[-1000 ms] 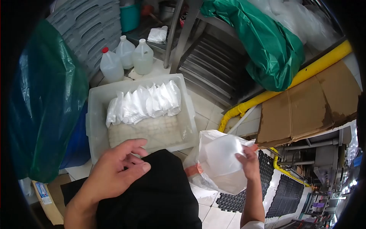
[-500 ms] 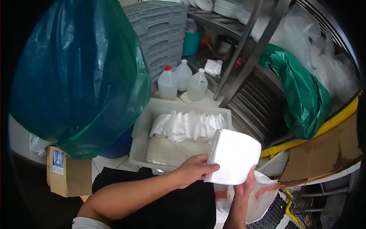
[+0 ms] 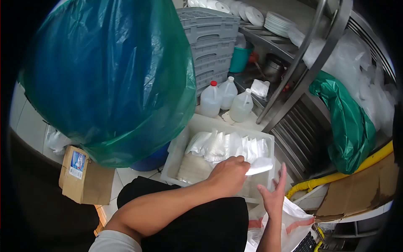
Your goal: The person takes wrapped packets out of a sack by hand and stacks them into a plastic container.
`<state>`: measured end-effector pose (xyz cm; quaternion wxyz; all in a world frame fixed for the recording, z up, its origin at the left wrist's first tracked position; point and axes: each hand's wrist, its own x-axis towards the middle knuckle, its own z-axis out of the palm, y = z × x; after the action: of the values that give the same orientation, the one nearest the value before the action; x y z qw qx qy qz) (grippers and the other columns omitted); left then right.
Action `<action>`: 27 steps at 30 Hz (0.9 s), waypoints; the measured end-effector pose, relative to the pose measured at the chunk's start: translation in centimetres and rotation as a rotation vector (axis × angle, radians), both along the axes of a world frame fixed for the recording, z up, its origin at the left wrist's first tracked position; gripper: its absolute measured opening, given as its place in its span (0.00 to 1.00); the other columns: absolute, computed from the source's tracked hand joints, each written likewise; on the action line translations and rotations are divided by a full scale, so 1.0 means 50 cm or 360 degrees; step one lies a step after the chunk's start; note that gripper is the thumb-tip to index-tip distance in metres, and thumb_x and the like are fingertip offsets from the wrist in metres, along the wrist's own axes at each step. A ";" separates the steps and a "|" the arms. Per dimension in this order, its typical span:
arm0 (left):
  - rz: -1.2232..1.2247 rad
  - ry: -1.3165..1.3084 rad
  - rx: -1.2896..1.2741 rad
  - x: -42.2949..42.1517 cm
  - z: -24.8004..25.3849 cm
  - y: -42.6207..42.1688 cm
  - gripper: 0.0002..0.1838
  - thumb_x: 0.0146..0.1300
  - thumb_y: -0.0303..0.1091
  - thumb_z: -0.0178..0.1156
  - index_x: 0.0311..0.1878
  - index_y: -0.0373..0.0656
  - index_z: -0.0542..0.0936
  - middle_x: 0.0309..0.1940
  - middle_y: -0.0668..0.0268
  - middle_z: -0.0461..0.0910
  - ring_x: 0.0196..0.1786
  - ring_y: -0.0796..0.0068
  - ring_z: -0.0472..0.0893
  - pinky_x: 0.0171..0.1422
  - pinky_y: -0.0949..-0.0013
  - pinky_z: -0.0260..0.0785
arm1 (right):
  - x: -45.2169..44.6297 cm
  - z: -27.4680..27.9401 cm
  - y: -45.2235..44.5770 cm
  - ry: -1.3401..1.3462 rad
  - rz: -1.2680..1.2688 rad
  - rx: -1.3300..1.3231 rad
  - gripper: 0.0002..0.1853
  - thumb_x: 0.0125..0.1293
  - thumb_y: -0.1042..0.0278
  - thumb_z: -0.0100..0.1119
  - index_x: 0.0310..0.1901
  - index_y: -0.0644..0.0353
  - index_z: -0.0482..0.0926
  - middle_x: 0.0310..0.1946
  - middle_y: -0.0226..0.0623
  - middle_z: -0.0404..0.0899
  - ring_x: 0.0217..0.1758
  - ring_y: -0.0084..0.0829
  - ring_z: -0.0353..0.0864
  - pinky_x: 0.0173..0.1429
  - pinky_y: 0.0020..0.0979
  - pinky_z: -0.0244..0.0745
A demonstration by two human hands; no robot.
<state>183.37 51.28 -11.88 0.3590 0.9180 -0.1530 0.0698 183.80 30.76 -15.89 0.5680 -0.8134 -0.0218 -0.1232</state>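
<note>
My left hand (image 3: 228, 176) is closed on a pack of white paper napkins (image 3: 259, 166), tilted so that only a narrow part shows past my knuckles. It is over the right side of a white plastic bin (image 3: 174, 168). Inside the bin stands a row of similar plastic-wrapped packs (image 3: 224, 145), with more packs (image 3: 195, 168) lying in front of them. My right hand (image 3: 275, 191) is held just outside the bin's right edge, fingers apart and holding nothing. Below it is a white sack with red stripes (image 3: 294, 220).
A large green plastic bag (image 3: 121, 84) hangs at the left above a cardboard box (image 3: 94, 180). Behind the bin stand several jugs (image 3: 211, 98) and stacked grey crates (image 3: 212, 46). To the right are a metal rack (image 3: 308, 75), a crumpled green bag (image 3: 348, 122) and a yellow pipe (image 3: 336, 170).
My left hand has carried the napkin pack over the bin and turned it edge-on. My right hand has let go of the pack and opened. The view has shifted.
</note>
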 end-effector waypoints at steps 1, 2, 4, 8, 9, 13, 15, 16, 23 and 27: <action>0.0020 0.0002 -0.0002 0.002 -0.003 0.006 0.10 0.55 0.28 0.63 0.40 0.36 0.80 0.39 0.54 0.78 0.44 0.50 0.79 0.49 0.54 0.72 | -0.005 0.060 0.015 -0.0307 0.0162 -0.0742 0.37 0.51 0.69 0.72 0.64 0.58 0.68 0.56 0.41 0.77 0.54 0.45 0.78 0.55 0.42 0.76; -0.0124 0.0020 0.0147 0.007 -0.009 0.012 0.09 0.55 0.28 0.63 0.39 0.37 0.80 0.39 0.55 0.78 0.45 0.51 0.79 0.49 0.54 0.73 | -0.003 0.090 0.030 -0.0625 0.0316 -0.1478 0.36 0.49 0.69 0.73 0.62 0.59 0.70 0.54 0.44 0.79 0.54 0.49 0.78 0.55 0.44 0.74; -0.0266 0.0036 0.0299 0.006 -0.005 0.023 0.08 0.54 0.27 0.63 0.38 0.37 0.80 0.39 0.56 0.78 0.46 0.53 0.79 0.49 0.54 0.73 | 0.008 0.093 0.051 -0.0254 0.0686 -0.1470 0.35 0.49 0.68 0.73 0.61 0.59 0.72 0.51 0.46 0.80 0.53 0.51 0.78 0.54 0.44 0.74; -0.0430 -0.0036 0.0451 -0.008 0.015 0.043 0.09 0.53 0.28 0.59 0.38 0.38 0.81 0.40 0.57 0.79 0.47 0.55 0.79 0.53 0.56 0.72 | 0.047 0.040 0.088 0.0417 0.1206 -0.1211 0.25 0.54 0.66 0.68 0.54 0.62 0.76 0.41 0.52 0.82 0.47 0.54 0.80 0.50 0.43 0.75; -0.0343 -0.0102 0.0414 -0.008 0.018 0.052 0.11 0.53 0.28 0.58 0.40 0.38 0.81 0.41 0.58 0.79 0.47 0.56 0.79 0.56 0.56 0.71 | 0.053 0.019 0.097 0.0532 0.1203 -0.1075 0.22 0.55 0.66 0.67 0.52 0.64 0.77 0.40 0.54 0.82 0.46 0.52 0.81 0.49 0.43 0.76; -0.0043 -0.0498 0.0284 -0.027 0.082 0.049 0.15 0.53 0.29 0.57 0.45 0.37 0.80 0.43 0.57 0.79 0.49 0.56 0.79 0.59 0.58 0.68 | 0.080 -0.107 0.158 0.0173 0.1142 -0.0430 0.18 0.58 0.67 0.65 0.49 0.67 0.79 0.40 0.50 0.84 0.46 0.44 0.83 0.51 0.40 0.75; -0.0195 -0.0379 0.0179 -0.070 0.064 0.022 0.17 0.53 0.29 0.57 0.48 0.34 0.79 0.45 0.55 0.78 0.51 0.57 0.78 0.61 0.60 0.67 | 0.065 -0.126 0.220 0.0428 0.0587 0.0583 0.15 0.61 0.68 0.63 0.47 0.68 0.80 0.40 0.43 0.84 0.45 0.36 0.82 0.52 0.36 0.74; -0.0171 -0.0369 0.0177 -0.085 0.067 0.021 0.17 0.53 0.29 0.57 0.48 0.34 0.79 0.45 0.55 0.78 0.51 0.57 0.78 0.61 0.60 0.67 | 0.115 -0.035 0.279 0.0831 0.0671 0.0146 0.15 0.62 0.70 0.62 0.48 0.69 0.80 0.40 0.38 0.83 0.43 0.32 0.80 0.52 0.33 0.73; -0.0099 -0.0206 0.0140 -0.113 0.098 0.041 0.17 0.53 0.29 0.57 0.45 0.31 0.78 0.42 0.54 0.78 0.51 0.56 0.78 0.63 0.56 0.64 | 0.280 -0.186 0.443 0.0740 0.0522 -0.0141 0.37 0.61 0.52 0.66 0.62 0.74 0.69 0.54 0.49 0.77 0.52 0.36 0.79 0.53 0.33 0.76; -0.0120 -0.0158 0.0112 -0.109 0.085 0.036 0.16 0.52 0.30 0.59 0.43 0.32 0.79 0.40 0.54 0.77 0.49 0.55 0.78 0.64 0.56 0.62 | 0.308 -0.276 0.468 0.0899 0.0875 0.0014 0.29 0.65 0.49 0.62 0.59 0.63 0.75 0.45 0.37 0.80 0.42 0.29 0.80 0.39 0.29 0.75</action>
<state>177.90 53.08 -7.62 0.3208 0.9191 -0.2075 0.0961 199.20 54.17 -29.69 0.5669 -0.7768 -0.0813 0.2620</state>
